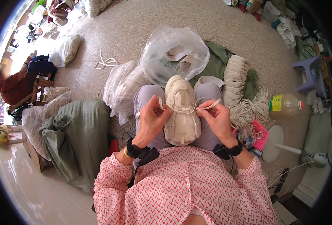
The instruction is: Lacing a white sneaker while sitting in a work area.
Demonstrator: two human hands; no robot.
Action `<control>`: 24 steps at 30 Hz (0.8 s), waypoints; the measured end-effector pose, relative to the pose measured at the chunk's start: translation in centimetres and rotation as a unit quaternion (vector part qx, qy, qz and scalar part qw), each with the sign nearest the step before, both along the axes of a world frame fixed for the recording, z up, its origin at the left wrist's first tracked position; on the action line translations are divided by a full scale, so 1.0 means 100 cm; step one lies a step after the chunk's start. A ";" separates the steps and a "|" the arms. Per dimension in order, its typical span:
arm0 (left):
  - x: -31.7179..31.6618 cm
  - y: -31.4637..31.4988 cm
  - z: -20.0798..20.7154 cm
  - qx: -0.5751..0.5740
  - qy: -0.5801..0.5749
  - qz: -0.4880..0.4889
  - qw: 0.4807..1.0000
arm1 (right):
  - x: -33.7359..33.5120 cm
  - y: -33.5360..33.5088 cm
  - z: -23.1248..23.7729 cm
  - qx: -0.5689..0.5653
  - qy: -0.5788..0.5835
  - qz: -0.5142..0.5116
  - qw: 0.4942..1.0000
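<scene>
A cream shoe upper [182, 127] rests on my lap between my knees, its rounded toe end pointing away from me. A pale flat shoelace [184, 111] runs across it, threaded near the toe end. My left hand [153, 117] pinches one end of the lace at the shoe's left side. On the right side, my right hand [215, 117] pinches the other end, which sticks out past the fingers. Both hands are raised just above the upper, and the lace between them looks drawn out sideways.
Ahead lies an open clear plastic bag [175, 48] with pale pieces inside. To the right are stacked uppers [235, 80], bundled laces [244, 112], a pink tray [261, 135] and a yellow-labelled jug [286, 106]. A green sack [85, 138] stands left; a seated person [17, 84] is beyond.
</scene>
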State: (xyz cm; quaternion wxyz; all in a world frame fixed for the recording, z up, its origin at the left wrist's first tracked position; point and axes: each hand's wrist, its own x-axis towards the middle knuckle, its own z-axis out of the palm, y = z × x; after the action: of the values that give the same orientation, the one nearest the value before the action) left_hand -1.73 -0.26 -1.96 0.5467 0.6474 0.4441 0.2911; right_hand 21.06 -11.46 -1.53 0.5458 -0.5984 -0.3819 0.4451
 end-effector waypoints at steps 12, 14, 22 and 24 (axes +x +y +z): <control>0.000 -0.001 -0.001 -0.009 -0.018 0.004 1.000 | -0.010 0.005 -0.001 0.046 -0.069 -0.038 0.996; 0.000 -0.001 -0.003 -0.004 -0.009 0.007 1.000 | -0.010 0.007 0.005 0.034 -0.151 -0.009 0.988; 0.005 -0.001 0.005 0.027 0.042 0.016 0.999 | -0.011 0.010 0.008 -0.009 -0.095 -0.029 0.995; 0.005 -0.003 0.002 0.068 0.025 0.026 0.997 | -0.009 0.011 0.006 -0.018 -0.097 -0.033 0.995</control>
State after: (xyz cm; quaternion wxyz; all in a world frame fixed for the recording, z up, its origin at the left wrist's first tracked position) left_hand -1.21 -0.52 -1.73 0.4827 0.6784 0.4534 0.3180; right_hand 20.16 -10.39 -0.89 0.5093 -0.6609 -0.4050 0.3740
